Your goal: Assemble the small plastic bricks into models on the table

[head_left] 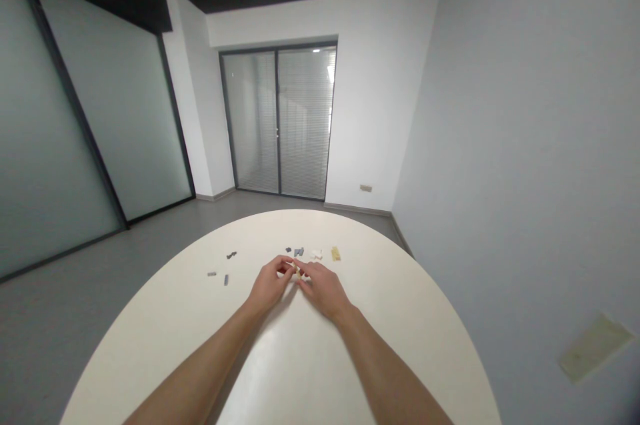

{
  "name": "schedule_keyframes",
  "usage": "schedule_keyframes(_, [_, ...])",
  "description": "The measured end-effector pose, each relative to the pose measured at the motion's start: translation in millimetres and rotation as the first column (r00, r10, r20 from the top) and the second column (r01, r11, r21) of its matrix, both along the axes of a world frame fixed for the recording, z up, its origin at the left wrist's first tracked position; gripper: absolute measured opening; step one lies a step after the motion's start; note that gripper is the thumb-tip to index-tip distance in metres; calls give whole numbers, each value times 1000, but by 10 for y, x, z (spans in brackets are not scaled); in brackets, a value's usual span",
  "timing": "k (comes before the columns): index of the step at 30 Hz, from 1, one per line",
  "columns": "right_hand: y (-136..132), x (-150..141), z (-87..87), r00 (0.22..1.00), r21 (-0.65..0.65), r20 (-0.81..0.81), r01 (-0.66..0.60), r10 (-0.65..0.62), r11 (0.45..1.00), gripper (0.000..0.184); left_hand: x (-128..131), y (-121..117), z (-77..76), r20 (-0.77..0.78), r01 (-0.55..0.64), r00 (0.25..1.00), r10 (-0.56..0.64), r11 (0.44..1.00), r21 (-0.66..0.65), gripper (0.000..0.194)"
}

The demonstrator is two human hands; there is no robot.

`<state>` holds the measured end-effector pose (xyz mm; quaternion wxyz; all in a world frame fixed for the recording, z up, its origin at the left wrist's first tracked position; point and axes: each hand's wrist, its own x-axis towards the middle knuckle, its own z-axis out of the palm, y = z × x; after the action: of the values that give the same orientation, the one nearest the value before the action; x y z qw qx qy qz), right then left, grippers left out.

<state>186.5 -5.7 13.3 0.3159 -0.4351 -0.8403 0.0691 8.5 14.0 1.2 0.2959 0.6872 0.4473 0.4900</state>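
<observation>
My left hand (271,283) and my right hand (323,286) meet over the middle of the white round table (280,371). Between their fingertips is a small pale yellow piece (299,273), held from both sides. Its exact kind is too small to tell, and fingers cover part of it. Just beyond my hands lie small dark blue pieces (289,249), grey-blue pieces (299,252), white pieces (317,254) and a flat yellow piece (335,253).
On the table's left side lie some black pieces (231,255) and two grey bars, one lying crosswise (212,273) and one lengthwise (226,279). A grey-white wall (510,165) rises to the right. Glass doors with blinds (279,121) stand beyond the table.
</observation>
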Motion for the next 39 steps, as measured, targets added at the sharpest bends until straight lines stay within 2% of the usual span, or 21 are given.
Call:
schedule_keyframes(11, [23,13,-21,999,23,-39,12,-11,1000,30,-13,36,-48,35,-57,998,56,998,26,30])
schedule_keyframes(17, [58,21,-46,997,32,-40,62,-61,998,25,-14,13,-3,17,-41,999,40,999,31,28])
schedule_keyframes(22, [56,25,-35,995,32,-49,89,-88,996,23,2,-20,46,25,-39,999,38,999,22,30])
schedule_keyframes(39, [27,27,10,996,62,-65,71,-67,996,18,-7,-20,41,-6,-50,999,50,999,23,22])
